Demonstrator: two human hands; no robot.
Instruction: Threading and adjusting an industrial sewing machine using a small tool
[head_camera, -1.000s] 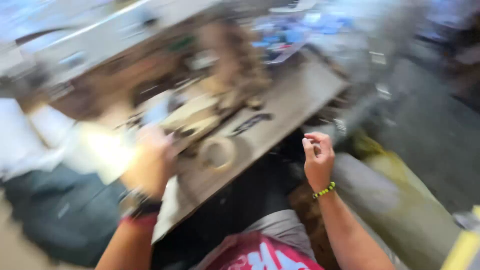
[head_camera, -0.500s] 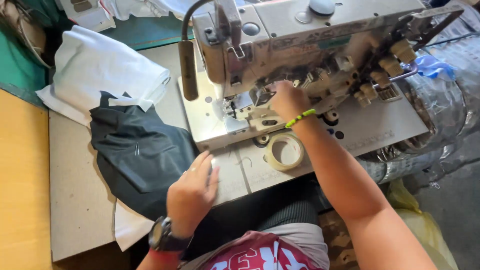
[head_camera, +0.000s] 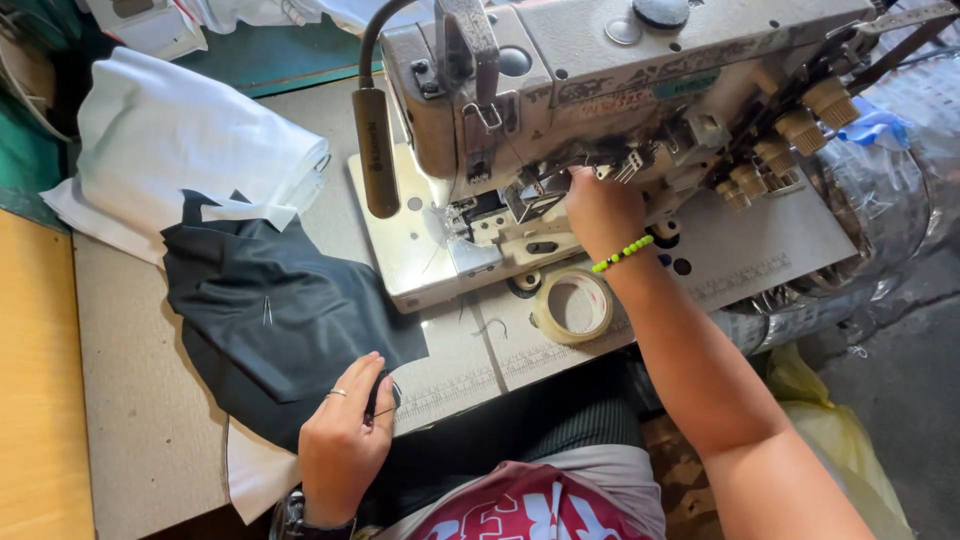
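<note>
- The left hand (head_camera: 345, 440) rests on the near edge of the dark fabric (head_camera: 275, 320), fingers curled, pinching a small dark object; what it is cannot be told.
- The right hand (head_camera: 600, 210) reaches under the head of the sewing machine (head_camera: 620, 90), fingers tucked among the parts; its grip cannot be told.
- A roll of tape (head_camera: 572, 306) lies just beside the right wrist.
- Folded white cloth (head_camera: 180, 150) sits behind the dark fabric on the table (head_camera: 140, 420).

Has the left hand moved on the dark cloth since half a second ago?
Yes. The left hand has slid toward the person, off the middle of the dark cloth to its near edge, judged against the tape roll.
</note>
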